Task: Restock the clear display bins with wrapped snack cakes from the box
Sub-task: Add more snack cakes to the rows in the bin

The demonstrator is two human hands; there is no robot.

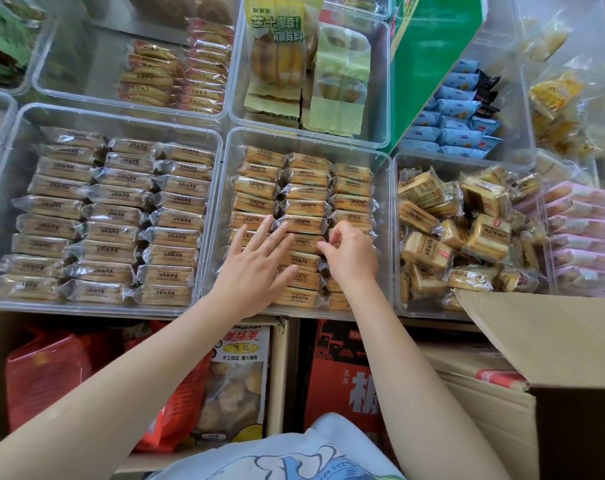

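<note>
**A:** From the head camera, where are the person's hands?

**B:** Both are inside the middle clear bin [384,216]. The left hand [256,261] lies flat on the rows of wrapped snack cakes [304,206], fingers straight and spread, pressing on the left and centre columns. It grasps nothing.

**A:** And the right hand?

**B:** The right hand [351,252] sits just beside it, over the gap between the centre and right columns. Its fingers are curled, the tips pinched at the crimped edge of one wrapper. How much of the cake it holds cannot be told, as the hand covers it.

**A:** How do the cakes lie?

**B:** In three tidy columns, packed on edge, labels facing up. The left bin [17,140] holds the same kind of cakes, also in three columns, in silvery wrappers.

**A:** What about the bin on the right?

**B:** The right bin [396,237] holds square wrapped cakes [426,252] heaped loosely, tilted every way.

**A:** Where is the box?

**B:** An open cardboard box [550,344] stands at the lower right, one flap raised in front of the right bin's near corner. Its inside is dark, and the contents cannot be seen.

**A:** Anything else in this view?

**B:** Behind the middle bin, another bin [237,81] holds tall yellow-green packets [277,53]. Below the shelf edge are red bags [44,372] and a printed pastry bag [235,386] in cartons.
</note>
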